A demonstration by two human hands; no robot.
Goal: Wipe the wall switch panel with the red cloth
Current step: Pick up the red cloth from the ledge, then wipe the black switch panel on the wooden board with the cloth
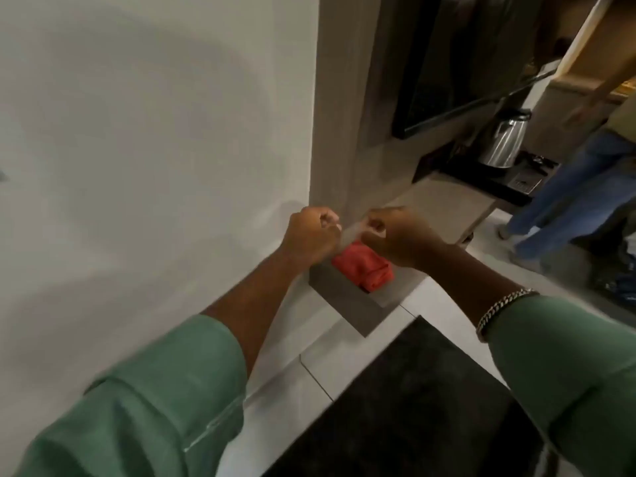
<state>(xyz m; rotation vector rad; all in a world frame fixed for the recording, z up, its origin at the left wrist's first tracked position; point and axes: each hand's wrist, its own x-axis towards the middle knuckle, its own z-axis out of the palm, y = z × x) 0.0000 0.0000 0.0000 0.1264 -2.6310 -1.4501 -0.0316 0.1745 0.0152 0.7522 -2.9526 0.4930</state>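
The red cloth (364,270) lies folded on a low grey ledge (344,302) at the foot of the wall corner. Just above it, my left hand (311,234) and my right hand (399,235) are held close together, both with fingers curled. A small pale, blurred strip (351,230) stretches between their fingertips, and I cannot make out what it is. Neither hand touches the cloth. No switch panel can be made out; only a small dark mark (2,176) shows at the left edge of the white wall (155,149).
A black mat (413,407) covers the tiled floor below my arms. To the right a counter holds a steel kettle (502,142) on a black tray, under a dark screen (447,63). A person in jeans (568,204) stands at far right.
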